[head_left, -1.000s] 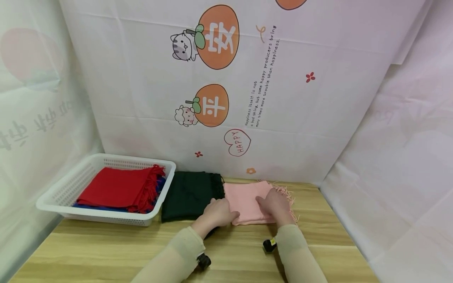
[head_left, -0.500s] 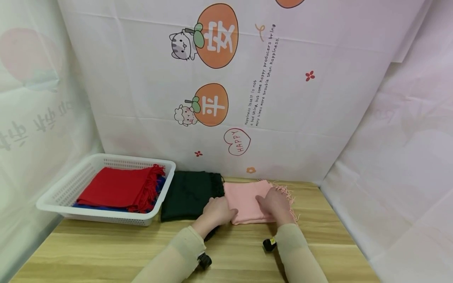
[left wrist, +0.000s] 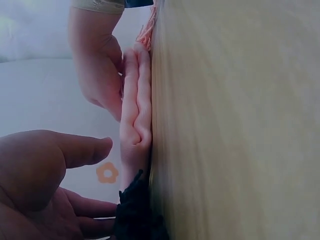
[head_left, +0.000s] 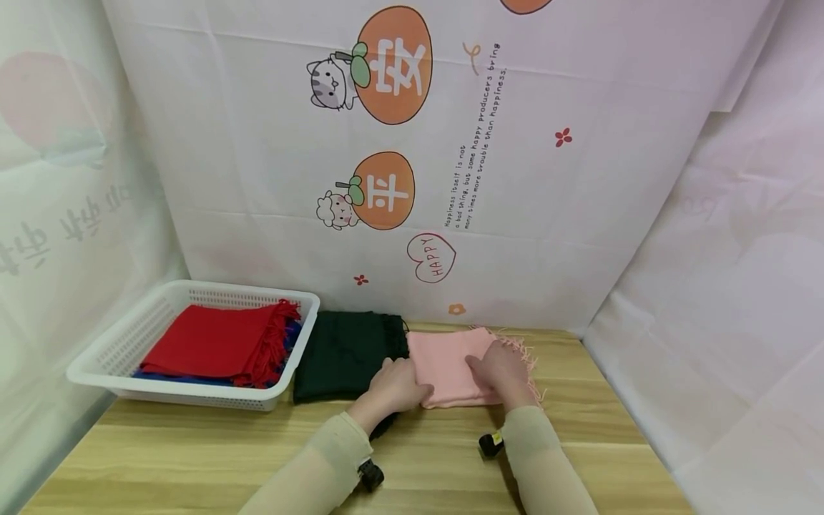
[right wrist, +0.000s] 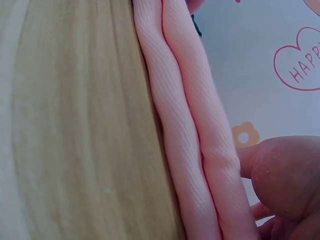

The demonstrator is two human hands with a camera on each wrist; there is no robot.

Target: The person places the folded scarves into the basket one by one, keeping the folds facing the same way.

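A folded pink scarf (head_left: 444, 365) lies flat on the wooden table, its fringe to the right. Directly left of it is a folded dark green scarf (head_left: 341, 357), whose black-looking fringe meets the pink fold. My left hand (head_left: 394, 386) is over that fringe, with the thumb pointing toward the pink scarf; the left wrist view shows the thumb (left wrist: 87, 150) extended and apart from the fingers. On the right part of the pink scarf rests my right hand (head_left: 505, 368), its thumb touching the top layer. The right wrist view shows the scarf's two thick folded layers (right wrist: 192, 125) from the side.
At the left stands a white plastic basket (head_left: 187, 395) holding a folded red scarf (head_left: 206, 340) on top of a blue one (head_left: 292, 342). Its right side borders the green scarf. A printed white cloth (head_left: 515, 250) rises behind the table (head_left: 193, 458), with more white sheeting at both sides.
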